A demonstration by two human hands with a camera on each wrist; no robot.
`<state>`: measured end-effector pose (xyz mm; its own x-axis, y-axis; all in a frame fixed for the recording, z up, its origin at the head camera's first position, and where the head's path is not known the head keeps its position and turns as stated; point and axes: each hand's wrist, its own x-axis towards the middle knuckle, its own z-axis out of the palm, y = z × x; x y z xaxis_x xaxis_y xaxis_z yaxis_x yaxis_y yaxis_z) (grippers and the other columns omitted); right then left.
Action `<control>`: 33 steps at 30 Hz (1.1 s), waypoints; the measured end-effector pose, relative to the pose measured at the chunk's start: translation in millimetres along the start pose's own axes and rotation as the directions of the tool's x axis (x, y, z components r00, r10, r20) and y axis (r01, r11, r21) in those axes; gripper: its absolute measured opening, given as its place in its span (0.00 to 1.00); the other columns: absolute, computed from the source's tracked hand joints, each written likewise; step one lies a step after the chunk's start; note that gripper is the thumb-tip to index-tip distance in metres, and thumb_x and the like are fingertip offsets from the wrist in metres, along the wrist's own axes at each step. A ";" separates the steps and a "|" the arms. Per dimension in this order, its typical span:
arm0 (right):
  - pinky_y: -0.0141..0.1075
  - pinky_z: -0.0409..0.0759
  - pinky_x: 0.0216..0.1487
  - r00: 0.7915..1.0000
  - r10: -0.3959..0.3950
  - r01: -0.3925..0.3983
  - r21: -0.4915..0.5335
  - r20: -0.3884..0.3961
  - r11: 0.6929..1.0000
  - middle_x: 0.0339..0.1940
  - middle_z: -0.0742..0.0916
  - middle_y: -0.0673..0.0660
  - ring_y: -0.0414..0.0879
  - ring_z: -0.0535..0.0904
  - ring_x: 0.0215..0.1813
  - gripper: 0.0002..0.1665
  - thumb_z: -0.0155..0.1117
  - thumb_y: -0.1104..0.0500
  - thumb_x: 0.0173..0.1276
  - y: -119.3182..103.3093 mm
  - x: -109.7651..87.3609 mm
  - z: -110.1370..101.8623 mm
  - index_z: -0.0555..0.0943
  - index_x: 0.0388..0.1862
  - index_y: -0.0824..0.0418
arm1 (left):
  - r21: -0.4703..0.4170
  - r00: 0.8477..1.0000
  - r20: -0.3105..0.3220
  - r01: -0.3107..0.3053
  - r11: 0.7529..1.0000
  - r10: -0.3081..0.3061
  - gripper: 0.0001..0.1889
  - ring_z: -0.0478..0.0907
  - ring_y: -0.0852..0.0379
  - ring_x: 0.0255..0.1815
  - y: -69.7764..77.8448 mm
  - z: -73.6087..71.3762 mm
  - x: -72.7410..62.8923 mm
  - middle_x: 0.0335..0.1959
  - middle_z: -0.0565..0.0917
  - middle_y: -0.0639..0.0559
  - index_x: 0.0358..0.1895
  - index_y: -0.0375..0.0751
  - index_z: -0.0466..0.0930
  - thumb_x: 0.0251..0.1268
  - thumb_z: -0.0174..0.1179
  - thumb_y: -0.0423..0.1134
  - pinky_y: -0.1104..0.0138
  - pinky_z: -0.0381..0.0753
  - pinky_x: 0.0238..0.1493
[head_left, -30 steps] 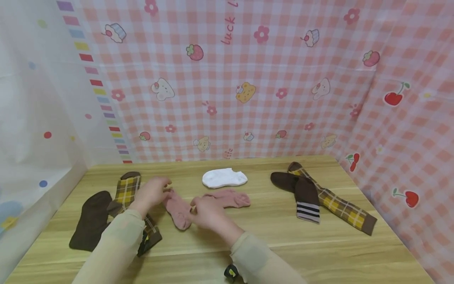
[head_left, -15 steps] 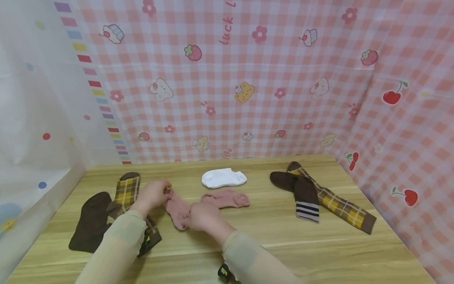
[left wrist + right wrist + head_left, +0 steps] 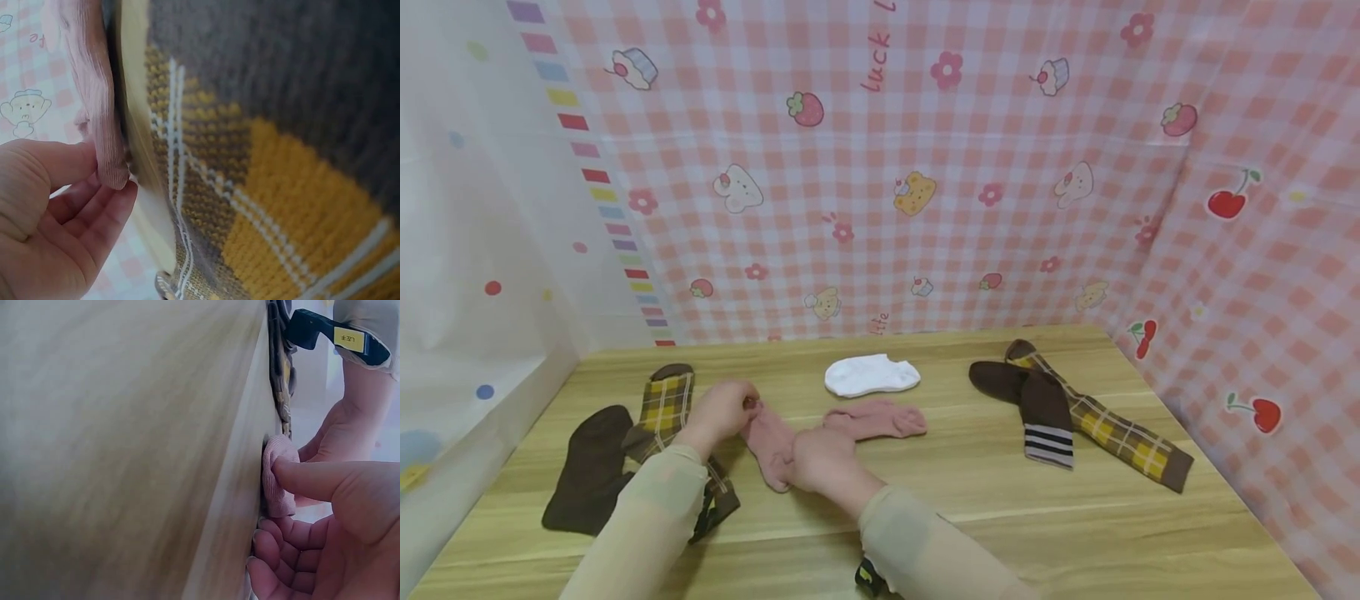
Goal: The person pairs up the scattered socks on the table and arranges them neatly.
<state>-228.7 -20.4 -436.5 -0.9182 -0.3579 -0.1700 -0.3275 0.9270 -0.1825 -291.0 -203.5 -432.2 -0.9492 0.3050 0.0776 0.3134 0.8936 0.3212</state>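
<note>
A pink sock [image 3: 769, 442] lies slanted on the wooden table, with a hand at each end. My left hand [image 3: 721, 412] pinches its upper end between thumb and fingers, as the left wrist view shows on the ribbed sock [image 3: 100, 100]. At the lower end, my right hand [image 3: 826, 461] pinches the sock [image 3: 279, 481], thumb on top and fingers curled beneath. A second pink sock [image 3: 880, 419] lies just behind the right hand, partly covered by it. Beyond that one is a white ankle sock [image 3: 871, 376].
Left of the hands lie a dark brown sock [image 3: 587, 467] and a yellow plaid sock [image 3: 667, 404], partly under the left forearm. On the right, a brown striped-cuff sock [image 3: 1047, 412] crosses another plaid sock [image 3: 1138, 437]. A checked curtain [image 3: 880, 183] hangs behind the table [image 3: 1075, 542].
My right hand has moved slightly left and closed on the lower end of the pink sock. The left hand stays at the upper end; the other socks lie as before.
</note>
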 end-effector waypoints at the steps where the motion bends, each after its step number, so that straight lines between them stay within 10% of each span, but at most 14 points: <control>1: 0.39 0.77 0.42 1.000 0.006 -0.006 0.000 0.004 1.000 0.24 0.81 0.49 0.43 0.76 0.32 0.26 0.59 0.36 0.69 -0.3 0.1 0.1 0.80 0.20 0.51 | -0.001 1.000 -0.001 -0.006 1.000 0.006 0.07 0.81 0.43 0.39 -0.1 -0.5 -0.3 0.35 0.84 0.42 0.42 0.30 0.84 0.63 0.64 0.31 0.49 0.80 0.44; 13: 0.37 0.75 0.27 0.999 0.012 -0.006 0.136 -0.043 0.991 0.21 0.79 0.47 0.42 0.74 0.27 0.19 0.66 0.48 0.68 6.4 1.8 2.8 0.77 0.20 0.54 | -0.194 0.999 -0.040 0.027 0.981 -0.036 0.03 0.79 0.47 0.36 -7.0 -1.4 -6.3 0.32 0.84 0.45 0.31 0.36 0.83 0.64 0.62 0.29 0.51 0.79 0.40; 21: 0.31 0.70 0.28 0.989 -0.022 0.075 0.372 -0.145 0.925 0.23 0.77 0.47 0.40 0.72 0.26 0.09 0.68 0.57 0.67 21.9 -2.7 -2.6 0.77 0.29 0.55 | -0.349 0.992 -0.051 0.094 0.933 -0.119 0.06 0.75 0.53 0.31 -13.9 -3.1 -7.2 0.30 0.82 0.47 0.37 0.33 0.83 0.70 0.58 0.32 0.61 0.74 0.33; 33: 0.29 0.75 0.32 0.956 0.020 0.194 0.682 -0.293 0.705 0.31 0.80 0.52 0.40 0.74 0.32 0.04 0.63 0.68 0.68 45.3 -4.1 -11.5 0.77 0.41 0.64 | -0.572 0.960 -0.024 0.217 0.791 -0.280 0.16 0.76 0.54 0.37 -7.9 -4.3 -7.3 0.40 0.83 0.40 0.48 0.27 0.81 0.75 0.55 0.40 0.67 0.76 0.36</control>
<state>-242.3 24.4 -432.9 -0.9496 -0.2908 0.1173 -0.2570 0.5073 -0.8225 -286.7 -214.2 -431.2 -0.9994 0.0341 0.0071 0.0257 0.5850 0.8107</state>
